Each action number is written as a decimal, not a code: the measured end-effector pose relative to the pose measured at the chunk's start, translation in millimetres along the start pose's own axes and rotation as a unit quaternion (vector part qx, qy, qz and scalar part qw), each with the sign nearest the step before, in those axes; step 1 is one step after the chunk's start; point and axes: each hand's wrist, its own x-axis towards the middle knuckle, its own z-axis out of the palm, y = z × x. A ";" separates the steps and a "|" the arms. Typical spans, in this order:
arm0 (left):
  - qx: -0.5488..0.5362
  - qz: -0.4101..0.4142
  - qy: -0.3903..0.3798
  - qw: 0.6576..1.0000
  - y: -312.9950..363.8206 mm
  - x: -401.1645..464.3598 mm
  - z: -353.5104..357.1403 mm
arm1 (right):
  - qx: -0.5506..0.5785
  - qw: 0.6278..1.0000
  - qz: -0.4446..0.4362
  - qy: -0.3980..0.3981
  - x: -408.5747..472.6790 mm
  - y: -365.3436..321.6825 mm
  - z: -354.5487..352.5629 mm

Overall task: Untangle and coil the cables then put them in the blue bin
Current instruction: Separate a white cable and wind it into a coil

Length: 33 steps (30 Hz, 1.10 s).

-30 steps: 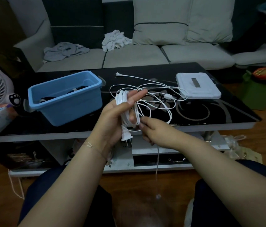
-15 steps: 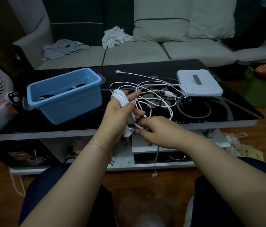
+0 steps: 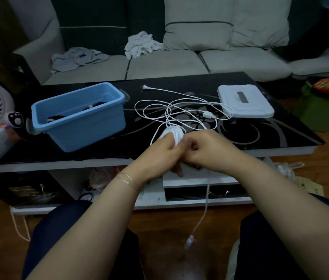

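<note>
Left hand grips a white cable coil, fingers curled round it, just in front of the blue bin and to its right. Right hand touches the left, fingers curled on the cable; loose loops lie right of the bin.

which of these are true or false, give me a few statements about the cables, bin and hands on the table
1. The blue plastic bin stands left of the loose white cables. True.
2. The left hand holds a coiled white cable bundle. True.
3. The white rectangular box sits inside the bin. False: it lies on the black glass table, at the right.
4. The right hand rests flat on the table. False: it is curled at the coil.
5. A cable end hangs below the hands. True.
</note>
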 end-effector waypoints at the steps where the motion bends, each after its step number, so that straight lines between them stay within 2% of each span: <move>1: -0.027 0.007 -0.043 0.999 -0.2 -0.3 -0.1 | -0.001 1.000 0.009 -0.006 0.6 1.7 -2.6; 4: -0.105 0.008 -0.093 0.990 -0.5 -1.6 -2.3 | 0.082 0.995 0.017 -0.046 1.2 6.3 -8.6; 8: -0.115 -0.003 -0.121 0.986 -2.5 -7.5 -6.1 | 0.157 0.984 0.034 -0.070 -1.0 6.8 -22.1; 12: -0.119 0.009 -0.101 0.988 -5.7 -8.5 -8.9 | 0.205 0.977 0.042 -0.043 -1.3 11.8 -32.4; 17: -0.149 0.030 -0.107 0.982 -4.1 -9.6 -10.9 | 0.205 0.978 0.044 -0.008 5.1 15.6 -30.6; 25: -0.295 0.074 -0.062 0.951 -3.9 -10.5 -11.7 | 0.305 0.949 0.058 0.047 13.7 16.7 -16.4; 30: -0.378 0.077 0.017 0.922 0.1 -8.1 -9.0 | 0.239 0.966 0.075 0.071 15.9 11.9 5.2; 33: -0.420 0.094 0.043 0.902 0.2 -6.2 -12.6 | 0.087 0.992 0.043 0.086 12.3 7.2 17.3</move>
